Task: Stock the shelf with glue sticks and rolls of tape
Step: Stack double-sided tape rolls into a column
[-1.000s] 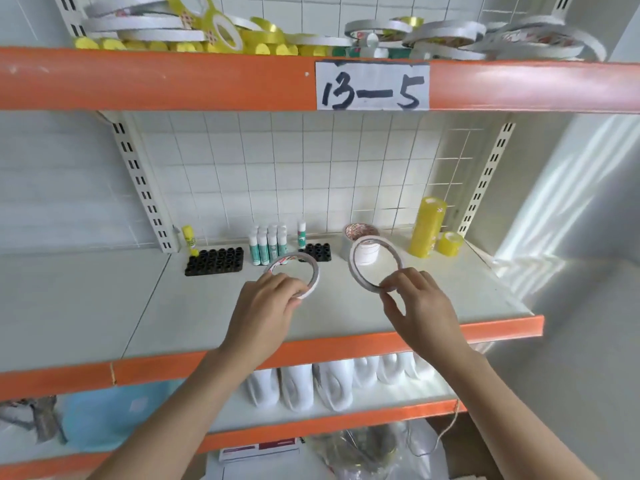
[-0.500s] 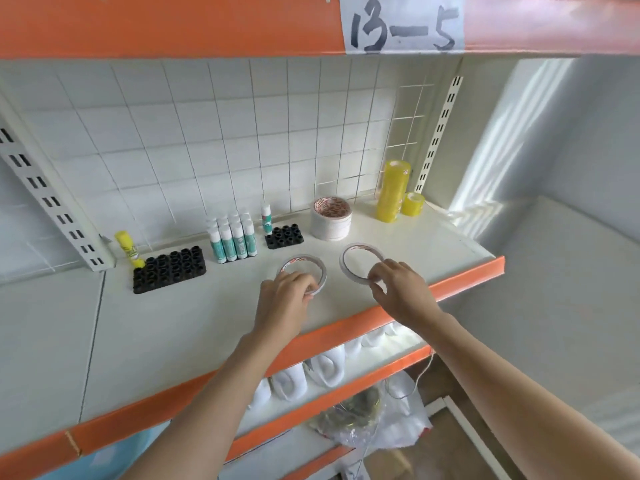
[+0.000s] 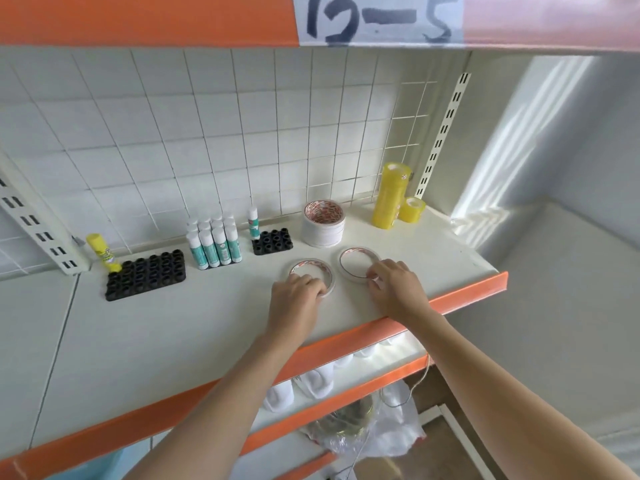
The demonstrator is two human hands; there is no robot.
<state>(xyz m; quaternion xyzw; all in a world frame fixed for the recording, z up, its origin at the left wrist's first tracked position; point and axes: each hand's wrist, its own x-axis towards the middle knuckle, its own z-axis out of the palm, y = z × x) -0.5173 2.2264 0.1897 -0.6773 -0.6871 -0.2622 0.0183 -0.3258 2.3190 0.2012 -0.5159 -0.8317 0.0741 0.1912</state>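
The left hand [image 3: 294, 299] had its fingers curled over the near rim of the left tape roll [image 3: 312, 274], which lay flat on the shelf [image 3: 173, 327]. The right hand [image 3: 394, 289] pinched the near rim of the right tape roll [image 3: 353, 263], also flat, just beside the first. Behind them stood a stack of white tape [image 3: 323, 227]. Glue sticks [image 3: 214, 242] stood upright near two black trays [image 3: 145, 278]. Yellow tape rolls [image 3: 393, 195] stood at the far right corner.
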